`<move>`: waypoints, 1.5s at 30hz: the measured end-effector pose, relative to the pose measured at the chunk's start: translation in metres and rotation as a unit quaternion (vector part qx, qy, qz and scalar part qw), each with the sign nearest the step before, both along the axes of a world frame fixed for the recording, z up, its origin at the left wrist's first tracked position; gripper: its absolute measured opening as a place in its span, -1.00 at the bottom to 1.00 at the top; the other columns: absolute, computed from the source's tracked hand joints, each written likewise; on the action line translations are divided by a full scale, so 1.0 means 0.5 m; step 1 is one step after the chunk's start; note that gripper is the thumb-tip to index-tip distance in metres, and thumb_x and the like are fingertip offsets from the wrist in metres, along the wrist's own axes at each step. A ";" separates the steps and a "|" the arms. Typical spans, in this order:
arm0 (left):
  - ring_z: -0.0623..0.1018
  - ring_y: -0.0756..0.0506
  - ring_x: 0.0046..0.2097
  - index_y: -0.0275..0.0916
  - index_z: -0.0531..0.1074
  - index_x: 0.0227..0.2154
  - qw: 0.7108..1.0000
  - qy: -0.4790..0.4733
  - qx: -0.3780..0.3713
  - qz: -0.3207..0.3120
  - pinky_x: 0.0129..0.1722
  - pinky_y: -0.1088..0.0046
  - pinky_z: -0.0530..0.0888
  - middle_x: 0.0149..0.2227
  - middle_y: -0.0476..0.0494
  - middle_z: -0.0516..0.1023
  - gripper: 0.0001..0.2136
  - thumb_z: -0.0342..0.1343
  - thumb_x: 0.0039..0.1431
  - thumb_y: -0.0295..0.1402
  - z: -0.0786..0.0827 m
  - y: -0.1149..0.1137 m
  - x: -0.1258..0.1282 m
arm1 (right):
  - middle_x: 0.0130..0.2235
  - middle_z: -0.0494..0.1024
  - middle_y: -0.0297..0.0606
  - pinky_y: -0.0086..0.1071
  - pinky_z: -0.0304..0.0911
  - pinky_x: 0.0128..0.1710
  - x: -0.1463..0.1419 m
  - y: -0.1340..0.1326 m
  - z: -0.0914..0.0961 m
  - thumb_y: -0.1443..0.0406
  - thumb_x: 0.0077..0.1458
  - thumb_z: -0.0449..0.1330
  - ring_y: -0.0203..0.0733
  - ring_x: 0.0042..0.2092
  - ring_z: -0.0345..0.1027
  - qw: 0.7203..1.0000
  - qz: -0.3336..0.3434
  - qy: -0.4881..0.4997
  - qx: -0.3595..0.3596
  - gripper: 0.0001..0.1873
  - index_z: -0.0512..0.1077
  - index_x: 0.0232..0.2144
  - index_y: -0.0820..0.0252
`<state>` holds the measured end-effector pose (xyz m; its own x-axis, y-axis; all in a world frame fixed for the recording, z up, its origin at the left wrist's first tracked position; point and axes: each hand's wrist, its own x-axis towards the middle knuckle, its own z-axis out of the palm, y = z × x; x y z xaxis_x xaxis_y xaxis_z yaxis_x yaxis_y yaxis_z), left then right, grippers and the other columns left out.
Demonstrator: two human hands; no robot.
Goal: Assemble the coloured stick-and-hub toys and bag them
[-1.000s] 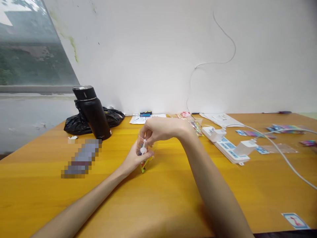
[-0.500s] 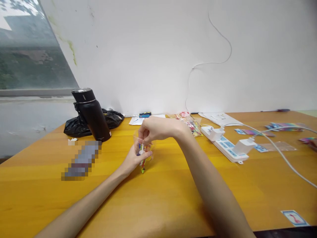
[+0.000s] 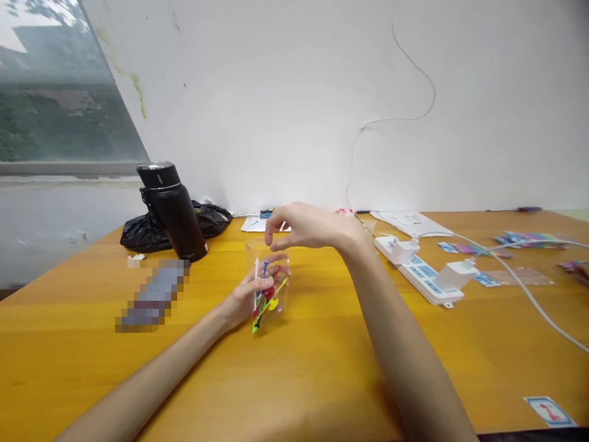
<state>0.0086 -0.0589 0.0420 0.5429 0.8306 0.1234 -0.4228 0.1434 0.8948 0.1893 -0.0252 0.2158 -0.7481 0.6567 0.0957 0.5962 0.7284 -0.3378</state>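
Note:
My left hand [image 3: 251, 294] is closed around a clear plastic bag [image 3: 284, 301] held upright at the table's middle, its thumb across the front. Inside are several small coloured plastic pieces [image 3: 268, 293], some arrow-tipped, in red, green, yellow and blue. A white arrow-tipped piece [image 3: 256, 276] stands upright at the bag's left side. Just above the bag's top my right hand [image 3: 299, 225] hangs from a bent wrist. Its thumb and fingers are curved and apart, with nothing seen between them.
A black bottle [image 3: 172, 212] and a black plastic bag [image 3: 214, 218] stand left, behind a blurred-out flat object [image 3: 156, 294]. At right lie a white power strip [image 3: 426, 276] with plugs and cables, and colourful packets [image 3: 529, 239]. A small picture card [image 3: 550, 411] lies near the front edge.
My right hand has let go of the white piece inside the bag and risen above it, fingers spreading. My left hand still holds the bag, now seen more fully.

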 end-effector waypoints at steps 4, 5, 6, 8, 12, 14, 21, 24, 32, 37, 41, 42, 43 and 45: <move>0.51 -0.25 0.06 -0.12 0.36 0.22 0.997 -0.022 -0.029 -0.069 -0.30 0.43 0.52 0.10 -0.28 0.50 -0.40 0.26 0.08 -0.21 0.004 -0.003 -0.011 | -0.28 0.60 -0.26 -0.45 0.22 -0.32 -0.010 0.010 -0.017 0.47 -0.03 0.28 -0.27 -0.29 0.42 0.998 -0.017 -0.007 -0.053 -0.79 0.50 -0.27 0.25; 0.51 -0.27 0.10 -0.12 0.35 0.23 0.997 -0.022 -0.032 -0.073 -0.27 0.40 0.53 0.14 -0.29 0.49 -0.39 0.26 0.08 -0.19 0.006 -0.003 -0.013 | -0.29 0.59 -0.27 -0.46 0.22 -0.34 -0.012 0.012 -0.019 0.49 -0.04 0.27 -0.29 -0.30 0.42 0.998 -0.015 -0.001 -0.057 -0.78 0.48 -0.27 0.25; 0.50 -0.30 0.14 -0.11 0.35 0.23 0.997 -0.021 -0.034 -0.069 -0.22 0.37 0.53 0.18 -0.28 0.47 -0.38 0.26 0.07 -0.18 0.007 -0.002 -0.014 | -0.30 0.59 -0.27 -0.47 0.22 -0.35 -0.011 0.014 -0.020 0.50 -0.05 0.26 -0.29 -0.31 0.42 0.998 -0.014 0.006 -0.055 -0.77 0.48 -0.28 0.25; 0.46 -0.34 0.22 -0.08 0.36 0.23 0.998 -0.019 -0.037 -0.054 -0.08 0.30 0.53 0.26 -0.25 0.42 -0.38 0.28 0.07 -0.17 0.009 -0.001 -0.014 | -0.30 0.60 -0.27 -0.46 0.22 -0.37 -0.003 0.016 -0.017 0.50 -0.04 0.24 -0.29 -0.31 0.42 0.999 -0.019 0.024 -0.042 -0.79 0.48 -0.29 0.24; 0.37 -0.35 0.32 -0.01 0.37 0.23 1.000 -0.009 -0.016 -0.002 0.21 0.17 0.39 0.36 -0.17 0.30 -0.36 0.36 0.05 -0.28 0.006 0.006 -0.008 | -0.32 0.61 -0.26 -0.45 0.21 -0.38 0.032 0.012 0.000 0.46 0.02 0.24 -0.28 -0.33 0.44 0.996 -0.066 0.057 -0.018 -0.83 0.49 -0.26 0.24; 0.36 -0.35 0.33 -0.03 0.36 0.23 0.999 0.011 0.014 0.030 0.30 0.12 0.28 0.38 -0.20 0.28 -0.31 0.41 0.00 -0.37 0.001 0.010 -0.002 | -0.31 0.62 -0.25 -0.46 0.20 -0.39 0.051 0.008 0.008 0.45 0.04 0.26 -0.28 -0.33 0.44 0.993 -0.096 0.067 -0.013 -0.83 0.49 -0.25 0.25; 0.47 -0.32 0.25 -0.04 0.32 0.24 0.989 0.117 0.060 0.065 0.12 0.13 0.47 0.32 -0.29 0.37 -0.29 0.43 0.02 -0.38 -0.013 0.016 0.016 | -0.32 0.64 -0.21 -0.45 0.22 -0.41 0.074 -0.004 0.021 0.45 0.06 0.22 -0.27 -0.35 0.48 0.987 -0.139 0.073 -0.042 -0.81 0.49 -0.21 0.27; 0.52 -0.29 0.20 -0.08 0.34 0.23 0.991 0.112 0.057 0.040 0.13 0.15 0.45 0.23 -0.31 0.48 -0.36 0.40 0.08 -0.35 -0.011 0.015 0.018 | -0.34 0.65 -0.19 -0.43 0.27 -0.38 0.080 -0.004 0.023 0.46 0.08 0.20 -0.25 -0.33 0.52 0.984 -0.152 0.073 -0.056 -0.78 0.49 -0.18 0.27; 0.54 -0.31 0.18 -0.14 0.36 0.21 0.997 0.058 0.047 0.028 0.18 0.10 0.42 0.23 -0.34 0.49 -0.40 0.38 0.11 -0.32 -0.004 0.014 0.015 | -0.31 0.66 -0.20 -0.39 0.31 -0.34 0.095 -0.015 0.028 0.36 0.14 0.21 -0.21 -0.30 0.52 0.982 -0.150 0.102 -0.049 -0.80 0.49 -0.15 0.23; 0.54 -0.29 0.18 -0.18 0.43 0.16 0.998 0.030 0.020 0.060 0.12 0.16 0.47 0.20 -0.33 0.51 -0.52 0.31 0.19 -0.28 0.001 0.018 0.016 | -0.28 0.64 -0.20 -0.44 0.28 -0.33 0.081 -0.012 0.031 0.25 0.28 0.16 -0.25 -0.29 0.49 0.977 -0.121 0.172 -0.035 -0.84 0.43 -0.15 0.21; 0.49 -0.25 0.23 -0.18 0.41 0.19 0.994 0.018 0.001 0.107 0.13 0.21 0.45 0.24 -0.31 0.48 -0.54 0.24 0.26 -0.22 0.001 0.024 0.011 | -0.31 0.62 -0.20 -0.46 0.26 -0.33 0.078 0.022 -0.018 0.21 0.36 0.05 -0.27 -0.33 0.45 0.964 -0.152 0.218 -0.024 -0.80 0.38 -0.16 0.22; 0.47 -0.24 0.25 -0.17 0.40 0.20 0.993 0.016 -0.003 0.116 0.15 0.23 0.43 0.25 -0.29 0.47 -0.54 0.23 0.27 -0.22 0.000 0.026 0.009 | -0.32 0.61 -0.21 -0.46 0.25 -0.32 0.077 0.027 -0.044 0.21 0.36 0.03 -0.27 -0.32 0.45 0.961 -0.171 0.216 -0.021 -0.79 0.38 -0.18 0.22; 0.44 -0.22 0.27 -0.17 0.40 0.20 0.992 0.014 -0.006 0.124 0.16 0.25 0.42 0.26 -0.28 0.46 -0.54 0.23 0.28 -0.22 -0.001 0.028 0.008 | -0.32 0.60 -0.21 -0.46 0.25 -0.29 0.077 0.029 -0.074 0.20 0.37 0.02 -0.28 -0.30 0.44 0.959 -0.186 0.215 -0.018 -0.78 0.38 -0.21 0.22; 0.40 -0.21 0.31 -0.16 0.41 0.19 0.991 0.012 -0.010 0.135 0.19 0.27 0.39 0.27 -0.25 0.45 -0.56 0.23 0.28 -0.22 -0.007 0.033 0.008 | -0.30 0.59 -0.20 -0.45 0.27 -0.25 0.075 0.019 -0.144 0.16 0.39 -0.02 -0.28 -0.29 0.44 0.957 -0.181 0.220 -0.053 -0.70 0.38 -0.26 0.23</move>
